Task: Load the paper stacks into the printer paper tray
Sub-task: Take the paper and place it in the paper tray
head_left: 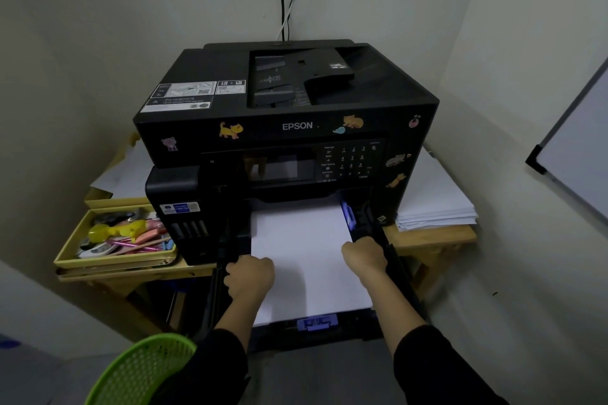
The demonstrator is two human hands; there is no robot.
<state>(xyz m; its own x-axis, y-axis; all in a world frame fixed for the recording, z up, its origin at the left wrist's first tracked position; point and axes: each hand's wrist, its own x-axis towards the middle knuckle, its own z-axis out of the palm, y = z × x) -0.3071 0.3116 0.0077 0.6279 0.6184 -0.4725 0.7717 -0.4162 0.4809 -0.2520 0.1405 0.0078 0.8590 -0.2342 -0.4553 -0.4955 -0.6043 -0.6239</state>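
Note:
A black Epson printer (289, 115) stands on a wooden table. Its paper tray (399, 273) is pulled out toward me and holds a white paper stack (306, 246) lying flat between blue guides. My left hand (248, 274) is closed at the stack's left edge, against the tray's left rail. My right hand (365, 256) is closed at the stack's right edge by the right rail. I cannot tell whether the fingers grip the paper or the tray rails. A blue rear guide (317, 322) sits at the stack's near end.
Another pile of white paper (434, 204) lies on the table to the right of the printer. A yellow box (115, 237) of pens and odds sits on the left. A green basket (141, 368) is at lower left, a whiteboard (572, 158) leans right.

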